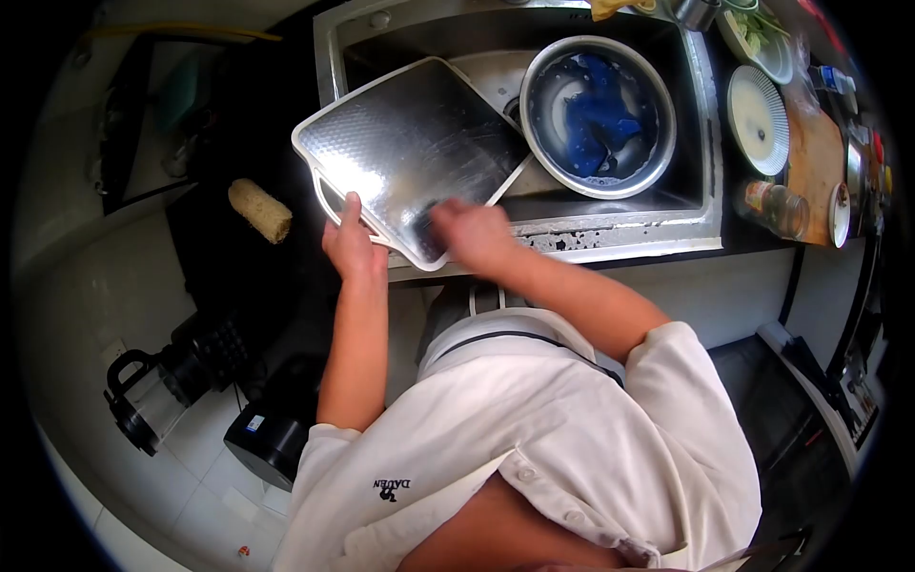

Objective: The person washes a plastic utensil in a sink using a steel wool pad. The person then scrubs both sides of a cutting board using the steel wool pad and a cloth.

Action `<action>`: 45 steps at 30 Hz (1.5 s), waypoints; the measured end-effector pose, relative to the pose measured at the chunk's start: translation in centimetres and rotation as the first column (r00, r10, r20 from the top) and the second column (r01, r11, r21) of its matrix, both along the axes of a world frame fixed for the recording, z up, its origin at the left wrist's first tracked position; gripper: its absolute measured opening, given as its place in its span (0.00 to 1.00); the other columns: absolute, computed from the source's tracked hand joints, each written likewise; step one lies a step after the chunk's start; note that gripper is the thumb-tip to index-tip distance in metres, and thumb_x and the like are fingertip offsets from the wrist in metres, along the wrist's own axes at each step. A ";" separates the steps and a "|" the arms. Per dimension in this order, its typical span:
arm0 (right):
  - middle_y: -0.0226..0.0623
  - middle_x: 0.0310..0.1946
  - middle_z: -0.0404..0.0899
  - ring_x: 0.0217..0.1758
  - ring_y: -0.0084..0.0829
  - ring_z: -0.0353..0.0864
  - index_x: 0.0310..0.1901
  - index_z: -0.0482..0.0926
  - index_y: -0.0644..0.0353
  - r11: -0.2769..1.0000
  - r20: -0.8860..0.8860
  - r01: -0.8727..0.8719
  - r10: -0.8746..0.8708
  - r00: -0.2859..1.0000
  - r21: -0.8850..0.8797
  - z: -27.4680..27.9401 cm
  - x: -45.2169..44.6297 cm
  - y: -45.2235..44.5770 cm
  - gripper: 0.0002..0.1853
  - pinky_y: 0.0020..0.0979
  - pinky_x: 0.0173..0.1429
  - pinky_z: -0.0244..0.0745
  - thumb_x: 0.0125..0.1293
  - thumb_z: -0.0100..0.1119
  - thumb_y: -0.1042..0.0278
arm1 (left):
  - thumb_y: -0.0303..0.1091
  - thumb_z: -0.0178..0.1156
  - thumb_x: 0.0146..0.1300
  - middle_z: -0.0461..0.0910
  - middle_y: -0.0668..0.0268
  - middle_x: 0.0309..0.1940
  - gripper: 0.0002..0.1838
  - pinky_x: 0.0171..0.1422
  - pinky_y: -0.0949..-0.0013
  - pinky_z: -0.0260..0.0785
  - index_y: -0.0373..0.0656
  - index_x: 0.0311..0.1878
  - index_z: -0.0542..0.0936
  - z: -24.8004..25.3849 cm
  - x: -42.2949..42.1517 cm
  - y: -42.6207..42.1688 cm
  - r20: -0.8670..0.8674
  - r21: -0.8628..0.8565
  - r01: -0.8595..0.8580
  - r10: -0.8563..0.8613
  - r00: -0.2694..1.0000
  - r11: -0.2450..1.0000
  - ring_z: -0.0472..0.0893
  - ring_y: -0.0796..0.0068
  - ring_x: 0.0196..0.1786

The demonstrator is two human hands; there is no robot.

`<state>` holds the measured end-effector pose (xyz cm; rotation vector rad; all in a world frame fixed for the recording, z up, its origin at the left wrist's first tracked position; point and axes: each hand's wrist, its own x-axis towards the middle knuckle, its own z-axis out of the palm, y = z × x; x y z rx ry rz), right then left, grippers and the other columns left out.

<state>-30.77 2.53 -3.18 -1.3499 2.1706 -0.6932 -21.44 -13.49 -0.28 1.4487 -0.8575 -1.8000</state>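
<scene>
A rectangular metal cutting board (405, 143) with a white rim lies tilted across the left part of the sink. My left hand (355, 243) grips its near left edge by the handle slot, thumb on top. Pressed against the board's near end is my right hand (474, 234), smeared by motion, with its fingers curled. Something dark shows beneath those fingers, too blurred to name. Right of the board, a round metal basin (667, 119) holds water with a crumpled blue cloth (600, 110) in it.
The steel sink (710, 162) surrounds board and basin. On the right counter are a ribbed plate (758, 119), a glass jar (777, 210) and a wooden board (817, 157). A loofah-like roll (260, 211) lies at left, above a blender jug (143, 400).
</scene>
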 end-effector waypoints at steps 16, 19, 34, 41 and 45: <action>0.58 0.64 0.70 0.62 0.59 0.75 0.63 0.70 0.53 0.700 -0.213 0.524 -0.486 0.847 0.485 -18.2 -19.9 6.5 0.27 0.53 0.64 0.72 0.67 0.57 0.49 | 0.24 0.62 0.68 0.81 0.58 0.43 0.11 0.46 0.65 0.77 0.32 0.51 0.75 -0.8 0.7 -0.2 -0.002 -0.045 0.044 -0.044 0.999 0.998 0.83 0.69 0.43; 0.60 0.66 0.68 0.67 0.56 0.72 0.63 0.69 0.55 0.674 -0.230 0.355 -0.271 0.935 0.648 -21.3 -21.3 6.1 0.27 0.52 0.68 0.69 0.64 0.60 0.56 | 0.24 0.64 0.67 0.80 0.61 0.41 0.09 0.43 0.68 0.75 0.34 0.47 0.76 -1.1 0.9 0.2 -0.018 -0.072 0.022 -0.023 1.000 0.997 0.82 0.72 0.40; 0.55 0.67 0.65 0.71 0.58 0.64 0.63 0.78 0.44 0.814 0.182 0.090 0.019 0.983 -0.573 -1.0 -0.8 -9.3 0.24 0.47 0.73 0.63 0.64 0.64 0.66 | 0.38 0.52 0.77 0.82 0.60 0.44 0.13 0.46 0.70 0.77 0.36 0.51 0.76 -0.2 -0.3 1.3 -0.159 0.028 -0.103 0.106 0.982 0.994 0.83 0.74 0.43; 0.54 0.62 0.71 0.61 0.55 0.70 0.56 0.79 0.57 0.866 -0.094 0.428 -0.463 0.881 -0.258 -15.4 -11.1 -9.2 0.17 0.52 0.64 0.67 0.66 0.59 0.66 | 0.42 0.52 0.77 0.81 0.61 0.42 0.17 0.48 0.69 0.77 0.34 0.51 0.75 0.0 -0.1 1.4 -0.117 -0.006 -0.035 0.034 0.993 0.999 0.82 0.73 0.43; 0.53 0.64 0.68 0.71 0.58 0.63 0.61 0.75 0.56 0.894 0.136 0.269 -0.236 0.962 -0.358 -7.7 -4.0 -6.1 0.21 0.50 0.73 0.62 0.68 0.59 0.64 | 0.43 0.52 0.77 0.81 0.57 0.47 0.19 0.53 0.64 0.77 0.32 0.53 0.74 -0.1 -0.4 1.2 -0.126 -0.027 -0.068 0.064 0.990 0.997 0.83 0.67 0.48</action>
